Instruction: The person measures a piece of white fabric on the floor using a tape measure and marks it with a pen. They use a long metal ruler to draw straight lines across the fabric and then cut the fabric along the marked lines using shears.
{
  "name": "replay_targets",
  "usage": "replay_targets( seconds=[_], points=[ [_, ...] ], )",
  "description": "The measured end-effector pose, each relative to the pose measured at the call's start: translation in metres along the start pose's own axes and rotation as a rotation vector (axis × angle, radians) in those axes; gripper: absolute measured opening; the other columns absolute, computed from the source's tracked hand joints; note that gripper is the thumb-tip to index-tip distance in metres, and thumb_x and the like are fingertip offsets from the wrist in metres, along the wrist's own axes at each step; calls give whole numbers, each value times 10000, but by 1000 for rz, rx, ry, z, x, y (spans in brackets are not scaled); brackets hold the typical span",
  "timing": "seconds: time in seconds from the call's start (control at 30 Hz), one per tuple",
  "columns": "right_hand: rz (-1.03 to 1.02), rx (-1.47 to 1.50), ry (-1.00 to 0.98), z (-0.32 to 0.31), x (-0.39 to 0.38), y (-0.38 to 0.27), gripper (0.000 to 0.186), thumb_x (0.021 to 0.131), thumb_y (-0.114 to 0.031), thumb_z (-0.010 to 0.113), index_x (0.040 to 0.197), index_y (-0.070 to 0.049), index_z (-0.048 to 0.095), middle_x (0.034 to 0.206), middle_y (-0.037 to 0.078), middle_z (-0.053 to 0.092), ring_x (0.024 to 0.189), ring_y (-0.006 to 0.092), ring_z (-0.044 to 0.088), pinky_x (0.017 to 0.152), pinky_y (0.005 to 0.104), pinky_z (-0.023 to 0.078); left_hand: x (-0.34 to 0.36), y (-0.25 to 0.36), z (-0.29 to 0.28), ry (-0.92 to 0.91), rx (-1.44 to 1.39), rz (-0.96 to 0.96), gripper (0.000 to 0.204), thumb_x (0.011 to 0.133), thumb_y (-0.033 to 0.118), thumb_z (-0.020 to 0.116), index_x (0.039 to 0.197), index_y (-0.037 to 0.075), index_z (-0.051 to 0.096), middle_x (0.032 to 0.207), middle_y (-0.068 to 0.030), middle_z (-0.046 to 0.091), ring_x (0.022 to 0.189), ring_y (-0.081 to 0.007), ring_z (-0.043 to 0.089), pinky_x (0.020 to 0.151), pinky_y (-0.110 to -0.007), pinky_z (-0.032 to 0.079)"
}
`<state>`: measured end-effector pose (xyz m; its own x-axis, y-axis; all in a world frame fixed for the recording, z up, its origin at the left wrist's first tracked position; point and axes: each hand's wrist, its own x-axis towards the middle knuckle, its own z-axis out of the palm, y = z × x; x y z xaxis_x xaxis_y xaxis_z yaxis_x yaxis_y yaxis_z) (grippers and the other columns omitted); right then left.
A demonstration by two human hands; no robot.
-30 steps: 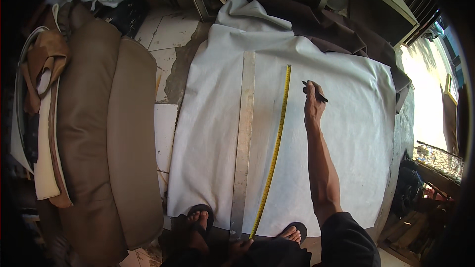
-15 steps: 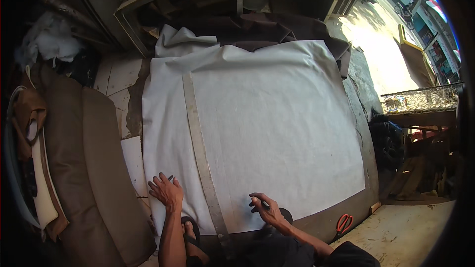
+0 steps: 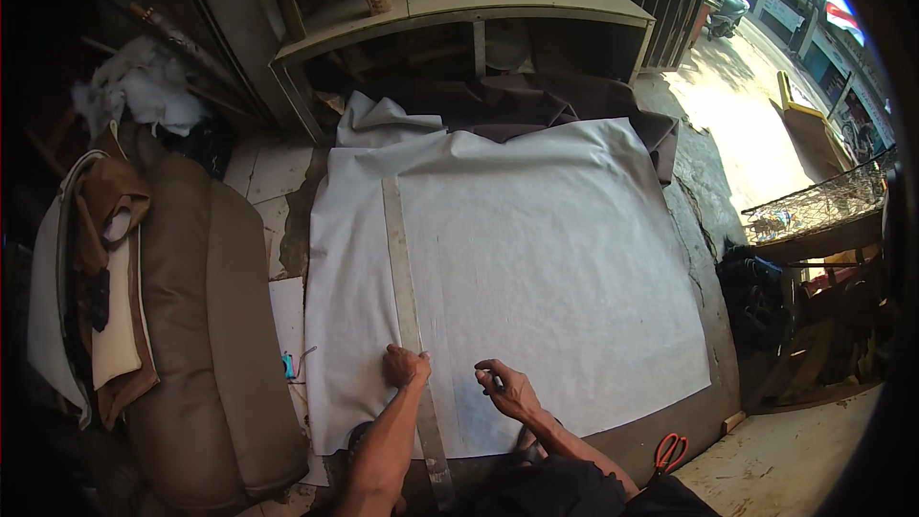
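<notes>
A large pale grey-white sheet of material [image 3: 565, 258] lies spread in front of me, with a few creases at its far side. Along its left part runs a long flat metal straightedge [image 3: 404, 278], pointing away from me. My left hand [image 3: 409, 366] grips the straightedge across its width, thumb at the right edge and fingers at the left. To the right of it, my right hand [image 3: 509, 393] hovers over or rests on the sheet, fingers curled in. Whatever those fingers may hold is too small and dark to tell.
Orange-handled scissors [image 3: 670, 452] lie at the lower right. A small teal object [image 3: 288, 365] sits on the tiles left of the sheet. Brown padded cushions [image 3: 244, 325] line the left side. Dark brown material [image 3: 517, 101] bunches beneath a low bench [image 3: 536, 0] at the back.
My left hand has moved right, from the sheet's left edge onto the straightedge. The teal object now shows on the tiles. My right hand's fingers are more curled. The view has shifted.
</notes>
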<state>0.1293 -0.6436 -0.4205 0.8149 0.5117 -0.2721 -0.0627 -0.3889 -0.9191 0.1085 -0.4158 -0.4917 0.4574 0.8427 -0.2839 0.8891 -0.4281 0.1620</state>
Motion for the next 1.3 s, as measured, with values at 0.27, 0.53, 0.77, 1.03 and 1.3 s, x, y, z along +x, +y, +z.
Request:
replay_targets(
  seconds=[0.27, 0.53, 0.77, 1.03, 1.3],
  points=[
    [-13, 34, 25, -16, -19, 3, 297, 999, -329, 585, 1153, -81, 638, 885, 161, 712, 802, 309, 690, 744, 397, 535, 19, -2, -24, -188, -188, 39, 597, 676, 349, 769, 1087, -41, 578, 967, -199, 682, 880, -325, 686, 807, -417, 564],
    [71, 317, -96, 19, 10, -13, 673, 932, -481, 669, 1346, 10, 466, 1093, 175, 672, 904, 287, 668, 767, 375, 539, -31, 142, -117, -661, -1399, 353, 177, 944, 101, 574, 822, 69, 450, 732, -40, 517, 560, -174, 648, 484, -374, 614],
    [-23, -46, 34, 50, 64, 4, 508, 907, -351, 692, 1209, 24, 533, 972, 219, 661, 816, 310, 663, 766, 405, 520, -13, 110, -119, -506, -863, 551, 266, 945, 265, 655, 992, 14, 578, 815, -90, 643, 790, -220, 680, 754, -355, 582],
    [-47, -364, 159, 56, 69, -6, 414, 967, -383, 588, 1043, 12, 687, 1042, 257, 659, 981, 416, 625, 896, 471, 478, -44, -50, -2, -49, -29, 457, 445, 864, 307, 723, 1149, -4, 582, 1120, -219, 654, 1078, -368, 630, 908, -467, 496],
    [316, 299, 327, 23, 143, 25, 443, 985, -338, 542, 1220, 37, 561, 964, 130, 667, 820, 210, 615, 785, 349, 507, -56, 7, -35, -786, -590, 493, 289, 887, 296, 720, 913, 36, 597, 717, -45, 593, 638, -118, 543, 622, -312, 449]
  ],
)
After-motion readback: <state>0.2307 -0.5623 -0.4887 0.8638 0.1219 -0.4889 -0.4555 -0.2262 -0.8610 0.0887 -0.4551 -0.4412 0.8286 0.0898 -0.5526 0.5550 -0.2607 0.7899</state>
